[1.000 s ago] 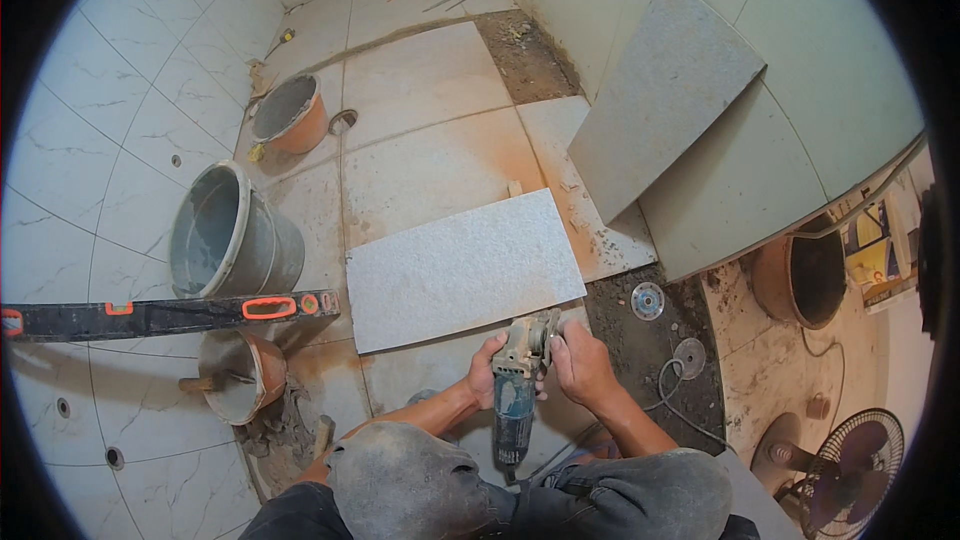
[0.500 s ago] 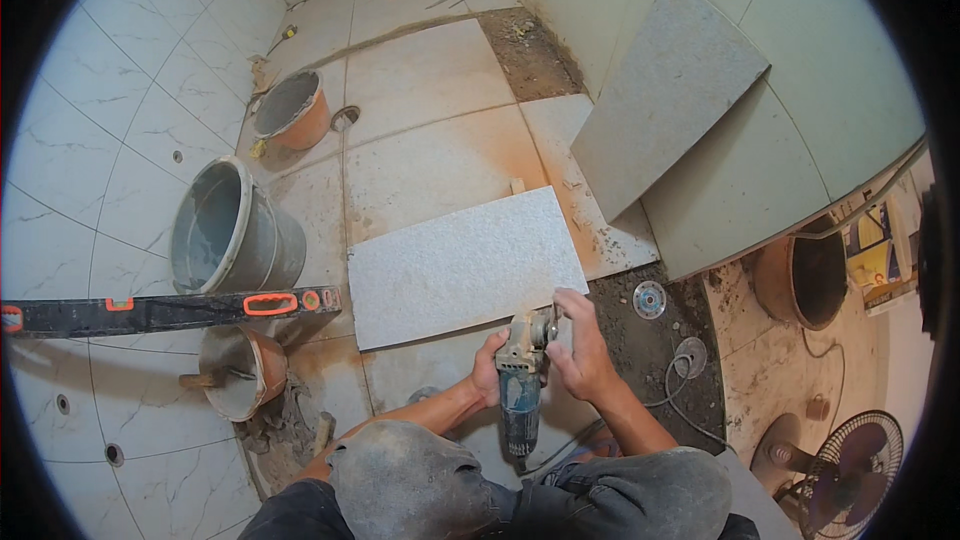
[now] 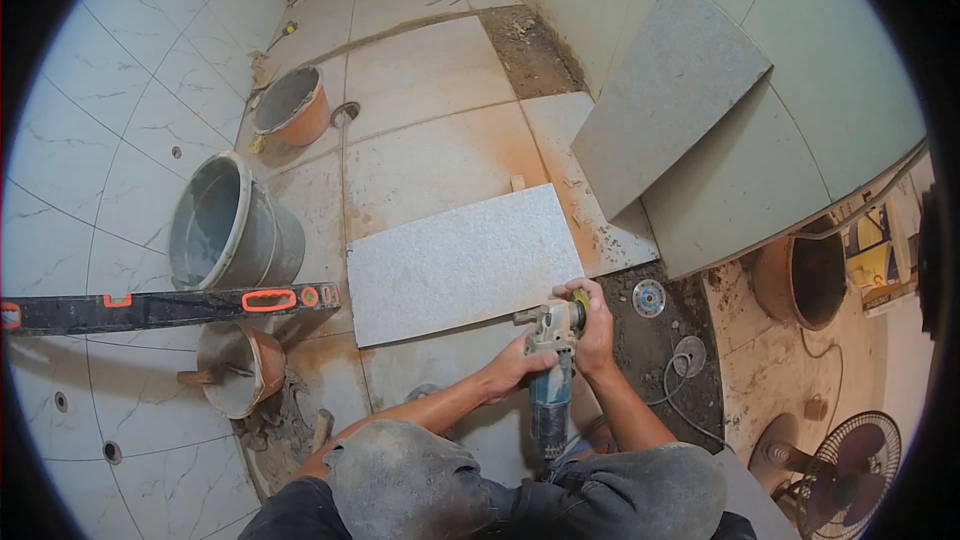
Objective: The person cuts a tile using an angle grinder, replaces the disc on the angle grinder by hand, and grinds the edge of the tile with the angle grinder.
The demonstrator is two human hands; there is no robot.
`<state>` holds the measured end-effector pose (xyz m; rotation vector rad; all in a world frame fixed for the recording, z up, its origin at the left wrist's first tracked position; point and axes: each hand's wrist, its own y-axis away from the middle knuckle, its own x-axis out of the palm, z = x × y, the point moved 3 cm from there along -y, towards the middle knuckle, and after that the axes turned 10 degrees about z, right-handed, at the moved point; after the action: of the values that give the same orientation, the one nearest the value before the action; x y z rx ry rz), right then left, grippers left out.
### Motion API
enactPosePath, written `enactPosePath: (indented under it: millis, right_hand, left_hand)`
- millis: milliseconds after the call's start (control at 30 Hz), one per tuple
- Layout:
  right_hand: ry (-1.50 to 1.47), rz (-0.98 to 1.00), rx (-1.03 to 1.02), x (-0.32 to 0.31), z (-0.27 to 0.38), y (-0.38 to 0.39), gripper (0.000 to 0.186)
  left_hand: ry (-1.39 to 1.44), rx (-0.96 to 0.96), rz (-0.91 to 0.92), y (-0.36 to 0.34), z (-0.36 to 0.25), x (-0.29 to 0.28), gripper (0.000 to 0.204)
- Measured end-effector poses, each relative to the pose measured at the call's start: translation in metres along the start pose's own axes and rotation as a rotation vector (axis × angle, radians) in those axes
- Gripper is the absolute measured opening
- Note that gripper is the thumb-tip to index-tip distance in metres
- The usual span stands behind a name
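A blue-bodied angle grinder with a dusty, pale metal head is held between my knees and hands, its head pointing away from me. My left hand grips it from the left, just behind the head. On the other side, my right hand has its fingers curled round a small yellow disc fitted to the head. Just beyond the grinder lies a light grey speckled tile, flat on the floor. A round metal cutting disc rests on the dark dirt to the right.
On the left stand a large grey bucket, an orange mortar bucket and a tilted bucket; a black spirit level spans between them. Another tile leans on the right wall. A fan and cable lie right.
The grinder has shifted to the right and its head has turned, so the yellow disc now shows. Both hands have moved with it; the tile stays put.
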<state>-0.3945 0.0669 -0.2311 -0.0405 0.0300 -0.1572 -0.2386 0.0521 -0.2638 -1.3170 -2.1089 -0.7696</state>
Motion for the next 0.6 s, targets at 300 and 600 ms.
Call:
enactPosePath:
  millis: [300, 600]
  right_hand:
    - [-0.637, -0.061, 0.144, -0.02, 0.026, 0.006, 0.049]
    - [-0.812, -0.015, 0.154, -0.027, 0.06, 0.015, 0.049]
  left_hand:
    - [-0.488, -0.078, 0.171, 0.001, -0.031, 0.039, 0.082]
    - [-0.61, -0.224, 0.549, 0.011, -0.019, 0.053, 0.071]
